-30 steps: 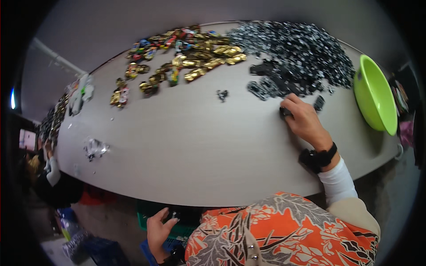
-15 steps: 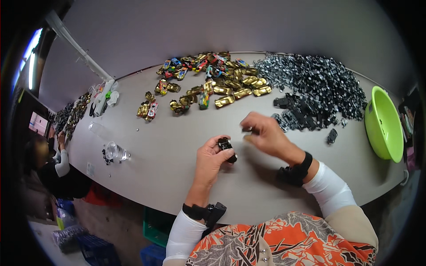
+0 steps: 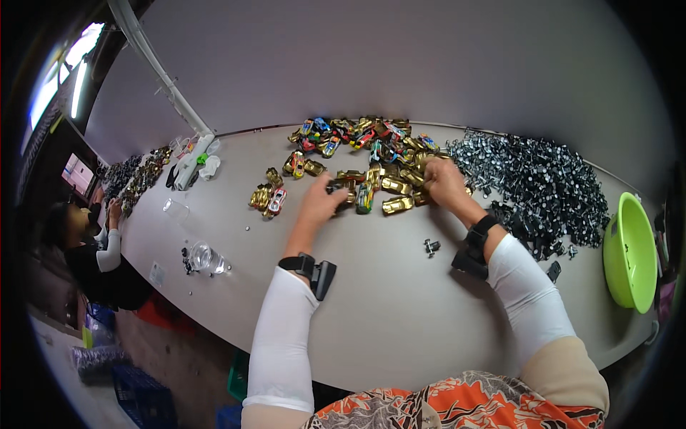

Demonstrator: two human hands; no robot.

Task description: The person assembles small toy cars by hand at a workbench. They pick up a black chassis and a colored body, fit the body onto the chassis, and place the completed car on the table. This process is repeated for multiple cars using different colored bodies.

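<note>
My left hand [image 3: 314, 205] reaches over the table at the left side of a group of toy cars. A black toy car chassis [image 3: 338, 186] shows between its thumb and fingers. My right hand [image 3: 444, 183] is at the right edge of the gold toy car bodies [image 3: 397, 206], its fingers curled down among them. What those fingertips grip is hidden. Behind both hands lies a heap of gold and brightly printed toy cars [image 3: 343, 132]. Between my arms, a small wheel-and-axle piece [image 3: 431, 247] rests alone on the table.
At the right spreads a big heap of small dark and silvery parts [image 3: 536, 171], with a green basin [image 3: 629, 254] beside it. Left of me are a tipped clear cup [image 3: 206, 259] and a few toy cars [image 3: 268, 200]. Another person [image 3: 93, 257] sits at the table's far left.
Both hands have moved forward to the toy cars, the left one from in front of me with the black chassis. The wheel-and-axle piece now shows on the table. The view has shifted.
</note>
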